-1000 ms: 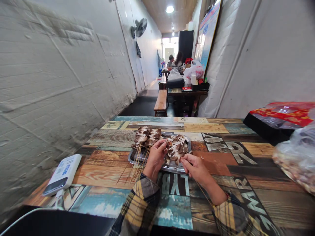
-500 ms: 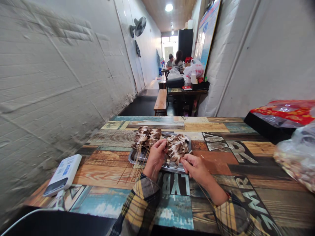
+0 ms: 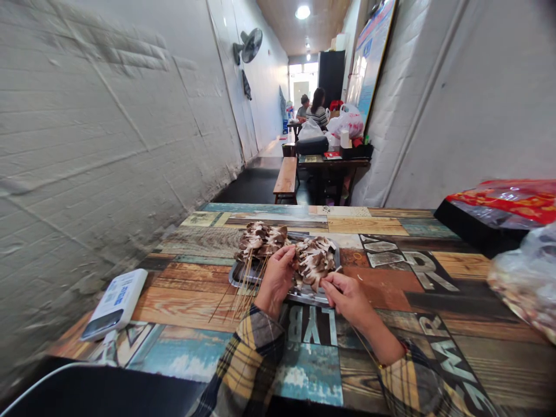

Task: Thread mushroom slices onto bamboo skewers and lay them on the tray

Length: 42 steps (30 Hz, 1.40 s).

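A shallow metal tray (image 3: pixel 237 282) on the table bears two heaps of grey-brown oyster mushrooms. The left heap (image 3: pixel 260 240) is threaded on several thin bamboo skewers (image 3: pixel 244 284), whose bare ends hang over the tray's near edge. Beside the right heap of oyster mushrooms (image 3: pixel 316 260), my left hand (image 3: pixel 280 275) is closed, thumb and fingertips pinching a mushroom piece at its left edge. My right hand (image 3: pixel 347 298) is closed at the heap's lower right edge. A thin skewer (image 3: pixel 362 343) runs out beneath that hand toward my wrist; its tip is hidden.
A white power bank (image 3: pixel 115 304) with a cable lies at the table's left. On the right are a black box with red packaging (image 3: pixel 504 202) and a clear bag of mushrooms (image 3: pixel 527 284). Behind stand a bench (image 3: pixel 285 175), another table with bags, and two people.
The whole view has shifted slightly. Both hands keep nearly the same grip and place at the right mushroom heap; nothing is visibly let go or taken up.
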### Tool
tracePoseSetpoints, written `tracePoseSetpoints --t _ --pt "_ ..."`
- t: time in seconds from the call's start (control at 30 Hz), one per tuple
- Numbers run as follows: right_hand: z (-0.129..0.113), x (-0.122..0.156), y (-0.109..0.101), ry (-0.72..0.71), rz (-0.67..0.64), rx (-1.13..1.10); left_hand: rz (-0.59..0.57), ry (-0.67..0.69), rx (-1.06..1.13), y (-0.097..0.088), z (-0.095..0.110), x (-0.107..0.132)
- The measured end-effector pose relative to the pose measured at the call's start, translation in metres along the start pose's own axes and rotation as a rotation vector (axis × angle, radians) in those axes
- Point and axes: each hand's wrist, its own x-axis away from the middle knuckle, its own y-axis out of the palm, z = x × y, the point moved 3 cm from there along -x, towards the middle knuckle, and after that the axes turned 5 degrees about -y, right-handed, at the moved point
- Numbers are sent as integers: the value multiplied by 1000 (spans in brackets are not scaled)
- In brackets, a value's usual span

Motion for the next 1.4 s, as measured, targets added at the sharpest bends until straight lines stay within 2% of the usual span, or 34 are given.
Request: tracePoseSetpoints --t 0.4,0.67,0.8,1.0,1.13,1.4 --pt "0 -1 -1 -23 36 4 -4 -21 -53 0 -5 -1" --pt "0 0 -2 -52 61 17 -50 -41 -36 3 -7 2" --pt "1 -1 -3 -68 93 53 -91 -61 -99 8 -7 5" --pt "2 -2 -2 -79 102 29 -99 -17 -119 14 -3 9" --pt "4 -3 -2 -72 94 35 -158 -54 -121 19 -6 10" --pt "5 -3 1 -43 51 63 -81 -82 -111 14 -10 7"
